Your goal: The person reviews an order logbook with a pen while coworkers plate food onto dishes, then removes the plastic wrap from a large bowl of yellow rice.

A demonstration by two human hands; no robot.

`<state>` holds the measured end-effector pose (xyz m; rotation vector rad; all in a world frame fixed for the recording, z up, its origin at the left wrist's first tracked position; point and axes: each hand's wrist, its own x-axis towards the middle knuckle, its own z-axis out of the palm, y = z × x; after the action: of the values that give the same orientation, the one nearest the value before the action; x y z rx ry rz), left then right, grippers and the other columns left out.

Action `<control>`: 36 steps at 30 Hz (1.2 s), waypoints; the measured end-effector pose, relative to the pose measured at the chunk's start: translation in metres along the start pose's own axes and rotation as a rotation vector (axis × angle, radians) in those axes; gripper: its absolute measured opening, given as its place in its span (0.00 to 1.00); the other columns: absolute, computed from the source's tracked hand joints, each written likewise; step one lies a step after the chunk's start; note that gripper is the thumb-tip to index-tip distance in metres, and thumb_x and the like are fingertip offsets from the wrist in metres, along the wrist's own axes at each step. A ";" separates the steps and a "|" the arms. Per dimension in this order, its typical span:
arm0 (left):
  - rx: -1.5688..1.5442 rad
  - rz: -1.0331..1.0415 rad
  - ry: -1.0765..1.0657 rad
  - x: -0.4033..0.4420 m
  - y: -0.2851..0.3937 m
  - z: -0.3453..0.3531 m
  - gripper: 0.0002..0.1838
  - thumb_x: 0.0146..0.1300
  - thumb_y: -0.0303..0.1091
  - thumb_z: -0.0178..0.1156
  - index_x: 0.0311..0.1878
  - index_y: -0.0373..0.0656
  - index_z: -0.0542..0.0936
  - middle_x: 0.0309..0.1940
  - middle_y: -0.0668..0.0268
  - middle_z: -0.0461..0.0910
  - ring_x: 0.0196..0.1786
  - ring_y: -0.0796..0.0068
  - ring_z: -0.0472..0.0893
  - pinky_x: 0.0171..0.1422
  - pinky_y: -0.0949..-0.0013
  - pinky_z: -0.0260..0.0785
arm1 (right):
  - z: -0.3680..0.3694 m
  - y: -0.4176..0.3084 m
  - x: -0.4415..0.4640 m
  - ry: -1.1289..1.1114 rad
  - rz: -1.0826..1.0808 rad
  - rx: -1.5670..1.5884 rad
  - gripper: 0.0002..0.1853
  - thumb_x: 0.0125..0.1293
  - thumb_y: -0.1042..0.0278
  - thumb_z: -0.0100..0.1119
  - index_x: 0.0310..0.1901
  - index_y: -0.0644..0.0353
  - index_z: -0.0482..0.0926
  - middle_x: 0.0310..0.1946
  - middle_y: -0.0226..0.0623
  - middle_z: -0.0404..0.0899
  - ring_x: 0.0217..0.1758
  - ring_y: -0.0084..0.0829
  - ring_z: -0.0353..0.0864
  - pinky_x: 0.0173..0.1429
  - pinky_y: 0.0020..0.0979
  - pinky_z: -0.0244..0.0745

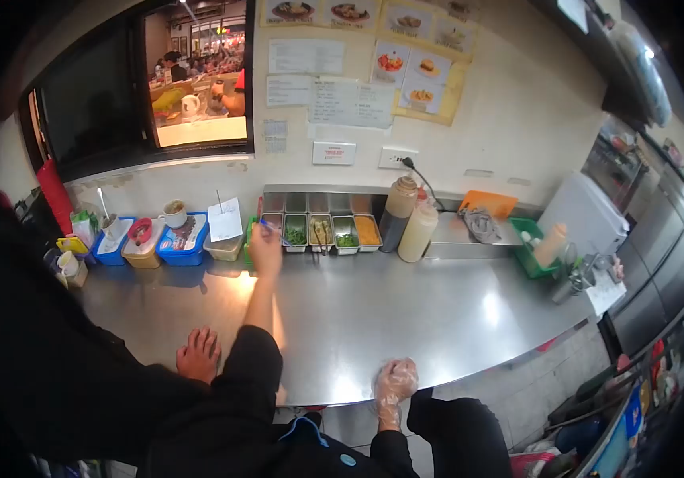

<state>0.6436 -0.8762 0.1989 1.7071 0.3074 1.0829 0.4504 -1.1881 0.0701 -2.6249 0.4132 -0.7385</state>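
My left hand (266,248) reaches over the counter to the row of tubs and pans at the back. Its fingers are closed by a slim blue and red thing that I cannot make out. Just right of it stand small steel pans with chopped greens (295,231), a pale filling with tongs or a spoon in it, and an orange shredded topping (367,232). My right hand (397,381), in a clear plastic glove, rests curled at the counter's front edge. Nothing shows in it.
On the left, another person's bare hand (199,355) lies on the steel counter (437,319). Blue-rimmed tubs (182,243) line the back left. Sauce bottles (417,231), a grey cloth (480,225) and a green basket (529,253) stand at the back right.
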 end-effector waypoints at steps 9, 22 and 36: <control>0.251 0.157 0.001 0.148 -0.106 0.038 0.06 0.54 0.26 0.60 0.36 0.38 0.77 0.29 0.56 0.81 0.34 0.60 0.82 0.38 0.63 0.72 | 0.010 0.008 0.005 0.080 -0.087 0.093 0.06 0.52 0.71 0.58 0.29 0.65 0.76 0.40 0.54 0.77 0.44 0.52 0.76 0.48 0.44 0.72; 0.697 0.053 -0.251 0.179 -0.173 0.061 0.10 0.49 0.26 0.61 0.36 0.35 0.77 0.33 0.48 0.80 0.40 0.46 0.79 0.43 0.55 0.71 | 0.014 0.000 0.002 0.072 -0.048 0.073 0.11 0.58 0.73 0.55 0.42 0.67 0.73 0.39 0.48 0.76 0.39 0.40 0.76 0.41 0.34 0.74; -0.333 -0.356 -0.268 -0.113 0.012 0.016 0.11 0.67 0.36 0.52 0.31 0.41 0.73 0.18 0.70 0.70 0.21 0.83 0.70 0.25 0.74 0.63 | 0.003 0.006 0.003 0.101 -0.114 -0.047 0.07 0.50 0.69 0.58 0.29 0.63 0.77 0.39 0.50 0.77 0.41 0.48 0.77 0.40 0.45 0.74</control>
<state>0.5899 -0.9654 0.1505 1.4099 0.2333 0.5978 0.4540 -1.1938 0.0665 -2.6808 0.3152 -0.9119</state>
